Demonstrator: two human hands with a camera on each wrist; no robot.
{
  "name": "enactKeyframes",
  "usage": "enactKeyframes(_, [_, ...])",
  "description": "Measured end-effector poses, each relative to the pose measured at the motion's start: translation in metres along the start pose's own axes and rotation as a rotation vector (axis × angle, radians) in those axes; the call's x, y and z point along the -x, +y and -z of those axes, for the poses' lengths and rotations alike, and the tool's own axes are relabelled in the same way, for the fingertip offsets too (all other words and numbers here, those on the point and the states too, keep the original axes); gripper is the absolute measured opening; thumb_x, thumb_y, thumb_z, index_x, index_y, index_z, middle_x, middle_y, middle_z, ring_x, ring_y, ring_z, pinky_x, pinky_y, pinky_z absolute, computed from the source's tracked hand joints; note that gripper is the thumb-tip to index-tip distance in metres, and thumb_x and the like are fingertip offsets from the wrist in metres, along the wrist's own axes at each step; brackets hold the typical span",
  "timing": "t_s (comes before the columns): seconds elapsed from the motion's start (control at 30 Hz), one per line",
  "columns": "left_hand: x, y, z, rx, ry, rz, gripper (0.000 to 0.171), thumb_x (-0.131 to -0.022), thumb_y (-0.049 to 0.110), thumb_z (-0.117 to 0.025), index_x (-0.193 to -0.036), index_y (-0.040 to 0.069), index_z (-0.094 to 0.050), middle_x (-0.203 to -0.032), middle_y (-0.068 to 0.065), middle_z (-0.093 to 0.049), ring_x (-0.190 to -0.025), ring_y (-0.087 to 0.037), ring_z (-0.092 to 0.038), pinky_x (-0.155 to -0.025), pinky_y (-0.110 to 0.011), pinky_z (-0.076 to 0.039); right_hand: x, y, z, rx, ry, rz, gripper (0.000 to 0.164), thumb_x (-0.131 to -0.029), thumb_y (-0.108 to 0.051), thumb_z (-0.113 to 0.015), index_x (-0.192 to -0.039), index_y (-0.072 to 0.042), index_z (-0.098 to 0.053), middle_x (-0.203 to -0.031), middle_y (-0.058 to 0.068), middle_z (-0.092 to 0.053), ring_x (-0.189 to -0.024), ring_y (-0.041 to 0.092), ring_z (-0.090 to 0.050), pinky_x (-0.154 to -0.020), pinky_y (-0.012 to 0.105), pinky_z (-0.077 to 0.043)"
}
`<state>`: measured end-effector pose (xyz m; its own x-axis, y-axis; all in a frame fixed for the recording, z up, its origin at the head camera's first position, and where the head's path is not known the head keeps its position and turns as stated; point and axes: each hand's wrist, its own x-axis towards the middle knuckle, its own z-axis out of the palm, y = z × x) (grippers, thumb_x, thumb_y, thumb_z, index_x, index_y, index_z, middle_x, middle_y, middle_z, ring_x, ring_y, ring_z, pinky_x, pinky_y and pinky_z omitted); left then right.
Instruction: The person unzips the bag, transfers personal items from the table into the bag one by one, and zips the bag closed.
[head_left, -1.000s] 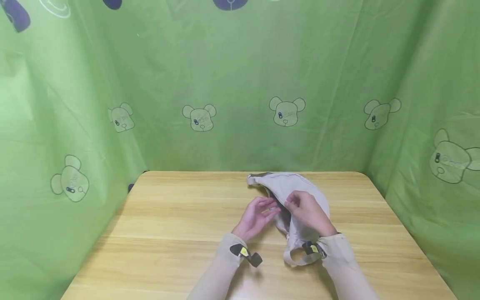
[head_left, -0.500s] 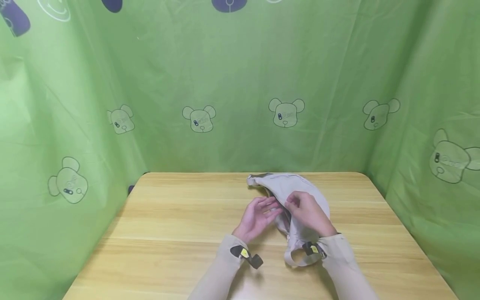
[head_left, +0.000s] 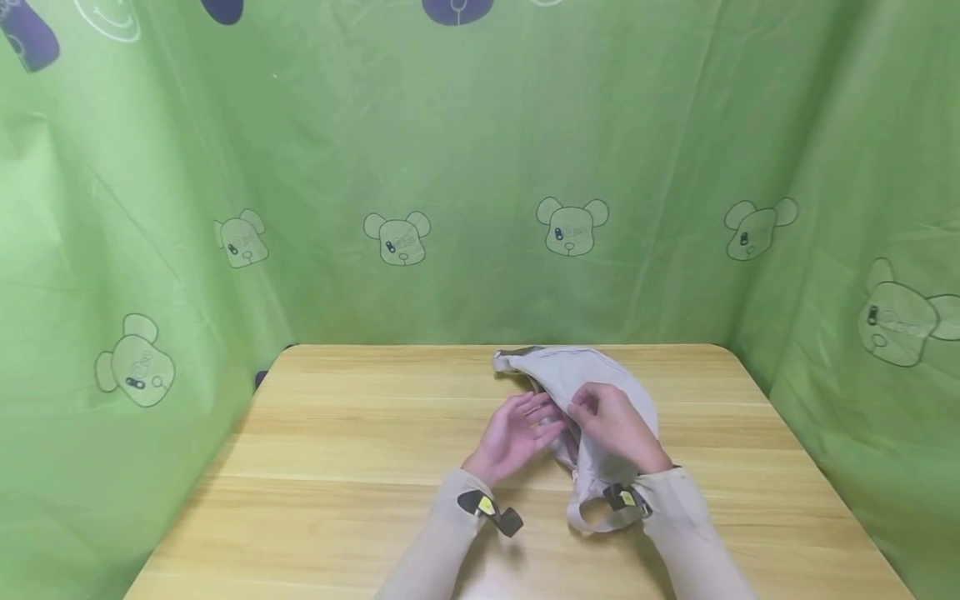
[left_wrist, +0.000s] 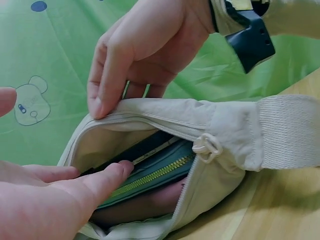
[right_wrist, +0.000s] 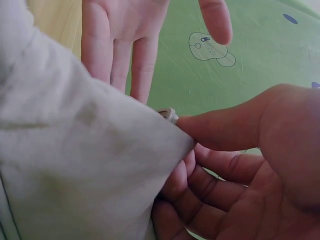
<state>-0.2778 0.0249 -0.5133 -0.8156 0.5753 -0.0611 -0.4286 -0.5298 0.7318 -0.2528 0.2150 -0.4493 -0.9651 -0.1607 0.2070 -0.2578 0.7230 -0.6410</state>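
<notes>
Nearest, a pale strap loop [head_left: 576, 515] sits at the near end of the bag [head_left: 581, 375], which rests on the wooden table [head_left: 337, 450] with its long axis running away and slanting left. Farther up, its mouth opens toward the left hand [head_left: 513, 437], whose outstretched, empty-looking fingers are nearer the green zipped pouch [left_wrist: 159, 173] inside, lying to their right and lengthwise along the opening, contact unclear, while the right hand [head_left: 618, 425] pinches the mouth's right edge; beyond hangs the green curtain [head_left: 480, 125]
</notes>
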Motion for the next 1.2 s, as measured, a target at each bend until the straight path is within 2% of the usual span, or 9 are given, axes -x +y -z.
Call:
enactKeyframes(0.2, [0.0029,0.0015,0.0018,-0.048,-0.021,0.023,0.074,-0.106,0.040,-0.038,-0.161,-0.005,-0.016,-0.168,-0.032,-0.017,-0.152,-0.052,-0.030,-0.131,-0.053,-0.026,0.0005,0.0017,-0.0017,-0.006,-0.008,0.006,0.005,-0.093,-0.008,-0.069,-0.093,-0.003,-0.070,-0.085,0.009,-0.070,-0.077,0.017,-0.061,-0.072,0.033,-0.054])
enactKeyframes(0.47, [0.0051,0.0021,0.0027,-0.083,-0.081,0.022,0.087,-0.102,0.052,-0.047,-0.162,-0.003,-0.014,-0.168,-0.034,-0.013,-0.150,-0.053,-0.034,-0.129,-0.052,-0.031,0.0011,0.0006,-0.0017,-0.009,0.000,0.007,0.004,-0.093,-0.007,-0.069,-0.092,-0.003,-0.070,-0.083,0.008,-0.069,-0.074,0.016,-0.059,-0.070,0.031,-0.052])
enactKeyframes(0.7, [0.0022,0.0006,0.0022,-0.010,-0.056,0.026,0.078,-0.105,0.047,-0.041,-0.164,0.005,-0.012,-0.169,-0.029,-0.019,-0.151,-0.053,-0.031,-0.131,-0.052,-0.027,0.0005,-0.0003,-0.0027,-0.003,0.007,0.007,0.004,-0.092,-0.007,-0.069,-0.093,-0.003,-0.070,-0.084,0.009,-0.070,-0.075,0.017,-0.061,-0.070,0.032,-0.054])
enactKeyframes(0.9, [0.0011,-0.0028,0.0007,-0.022,-0.047,0.010,0.079,-0.105,0.047,-0.042,-0.165,0.006,-0.008,-0.170,-0.029,-0.015,-0.152,-0.054,-0.029,-0.130,-0.053,-0.028,0.0002,-0.0010,-0.0035,-0.009,0.002,0.015,0.005,-0.093,-0.007,-0.069,-0.092,-0.002,-0.070,-0.083,0.009,-0.070,-0.075,0.017,-0.061,-0.070,0.031,-0.054])
enactKeyframes(1.2, [-0.0029,-0.0075,-0.0020,-0.005,-0.042,-0.011,0.079,-0.105,0.047,-0.042,-0.164,0.008,-0.006,-0.169,-0.030,-0.020,-0.152,-0.056,-0.026,-0.130,-0.053,-0.028,0.0000,-0.0007,-0.0037,-0.004,0.002,0.026,0.004,-0.093,-0.006,-0.068,-0.093,-0.002,-0.070,-0.084,0.009,-0.070,-0.075,0.017,-0.061,-0.070,0.032,-0.054])
